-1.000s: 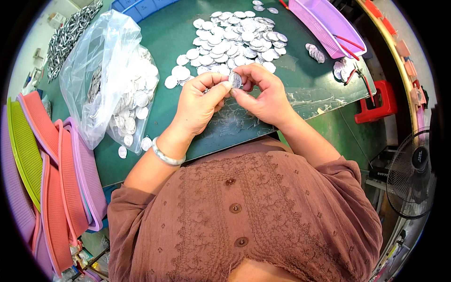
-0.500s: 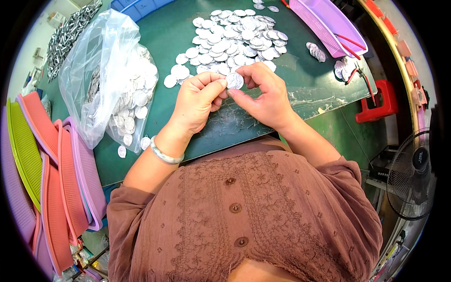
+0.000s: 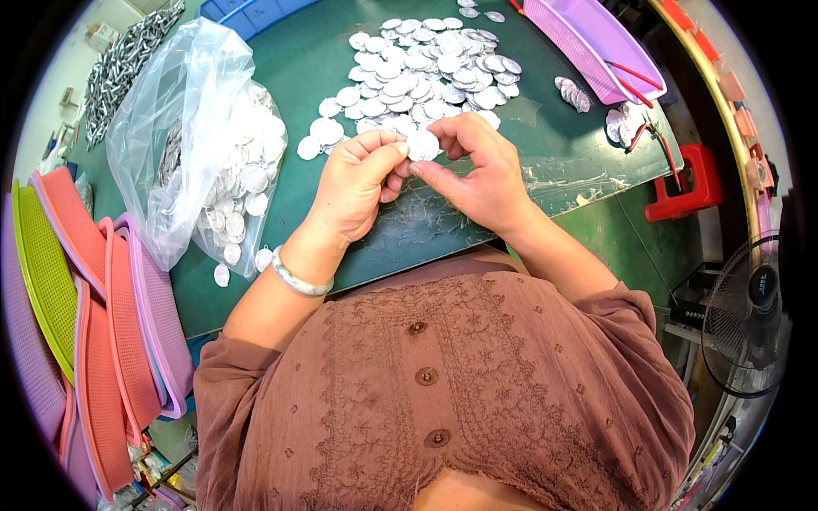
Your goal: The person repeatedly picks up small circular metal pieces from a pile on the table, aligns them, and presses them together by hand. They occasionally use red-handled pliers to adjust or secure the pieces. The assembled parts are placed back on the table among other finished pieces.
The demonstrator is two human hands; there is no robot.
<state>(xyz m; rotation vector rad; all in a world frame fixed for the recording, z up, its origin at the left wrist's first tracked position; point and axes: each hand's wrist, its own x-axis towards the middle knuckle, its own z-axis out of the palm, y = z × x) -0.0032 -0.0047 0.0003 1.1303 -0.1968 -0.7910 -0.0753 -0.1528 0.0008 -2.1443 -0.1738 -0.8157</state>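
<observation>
With left hand and right hand, pinching a silvery disc by its rim over the green table, seemingly light, stiff and slick, best held edgewise.

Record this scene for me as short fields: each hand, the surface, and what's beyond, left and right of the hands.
Left hand: pinches a silvery disc by its edge
Right hand: thumb and finger at the same disc's edge; grip unclear
Surface: green table
Beyond hands: loose pile of similar discs
Left: clear plastic bag holding more discs; coloured baskets
Right: purple basket; black fan
</observation>
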